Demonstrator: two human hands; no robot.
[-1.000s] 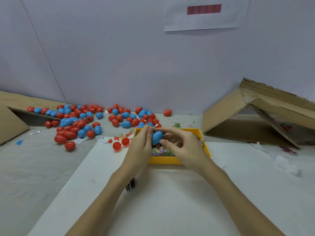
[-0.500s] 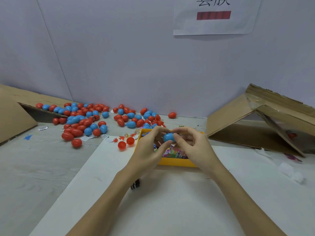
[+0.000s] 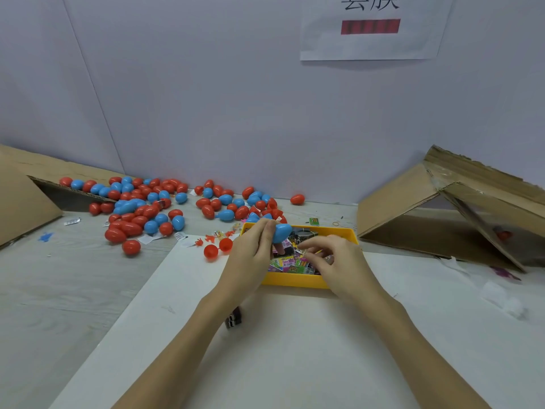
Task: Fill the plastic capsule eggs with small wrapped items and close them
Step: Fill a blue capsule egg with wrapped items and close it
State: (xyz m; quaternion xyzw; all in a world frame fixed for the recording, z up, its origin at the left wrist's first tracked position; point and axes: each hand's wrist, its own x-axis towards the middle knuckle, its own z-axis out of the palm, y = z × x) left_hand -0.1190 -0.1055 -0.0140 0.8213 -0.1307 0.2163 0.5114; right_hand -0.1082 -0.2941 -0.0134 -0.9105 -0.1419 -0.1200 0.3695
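Filling was underway: your left hand gripped a blue plastic egg half while your right hand pinched among wrapped items in the yellow tray; that egg stayed unclosed.

This looks like a makeshift packing or assembly station, not a home or shop. The left hand holds a blue capsule egg; directly under that grip sits a yellow tray full of small printed wrapped items. Behind and to the left of the grip, a bulk heap of red and blue capsule eggs spills across the grey table from a tipped cardboard box. Well to the right lies another cardboard box. Above hangs a printed paper sign on a plain partition wall.
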